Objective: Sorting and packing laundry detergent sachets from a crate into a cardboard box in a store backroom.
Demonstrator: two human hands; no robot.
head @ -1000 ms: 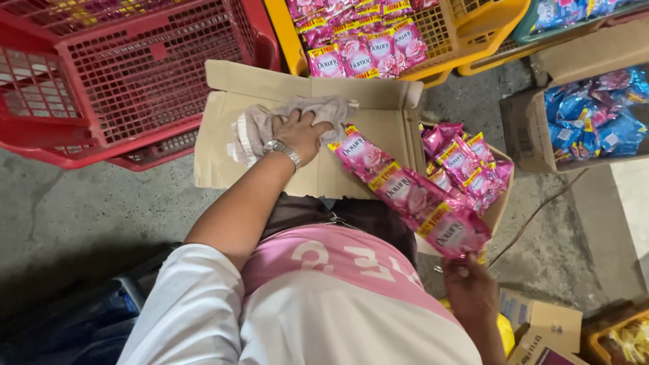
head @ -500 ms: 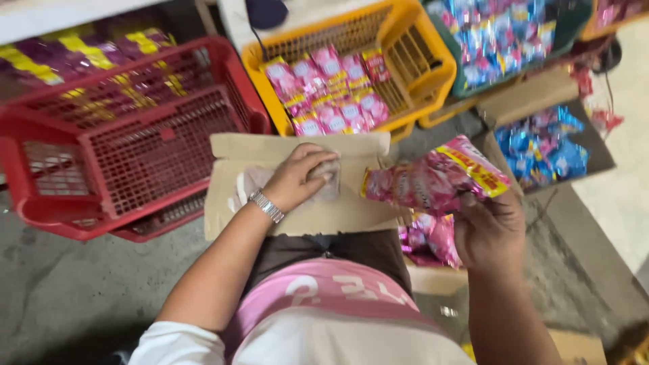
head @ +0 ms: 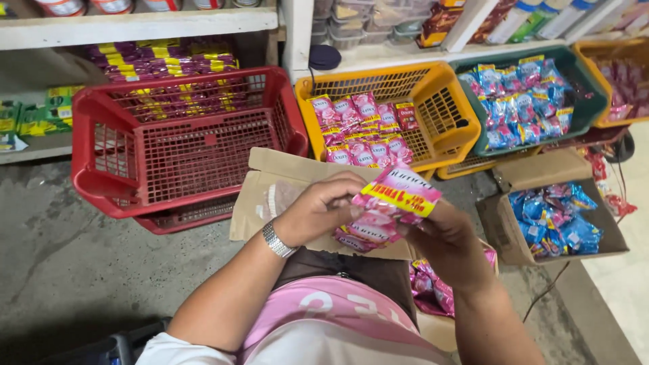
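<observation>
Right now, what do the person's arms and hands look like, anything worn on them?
Both forearms are bare. The left hand has a silver metal link watch band at the wrist. The right hand shows no watch, ring or glove. A short white sleeve covers the left upper arm.

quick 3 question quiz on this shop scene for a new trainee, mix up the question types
1. True or false: both the left hand and the right hand grip the bunch of pink sachets.
2. Multiple choice: the yellow basket holds A) blue sachets B) pink sachets C) nothing.
3. Fill in: the open cardboard box at the right holds ____ sachets.

Key
1. True. Both hands hold the bunch, above the cardboard flap.
2. B. Pink sachets lie in the yellow basket; the red basket beside it holds nothing.
3. Blue, like those in the green basket behind it.
</observation>
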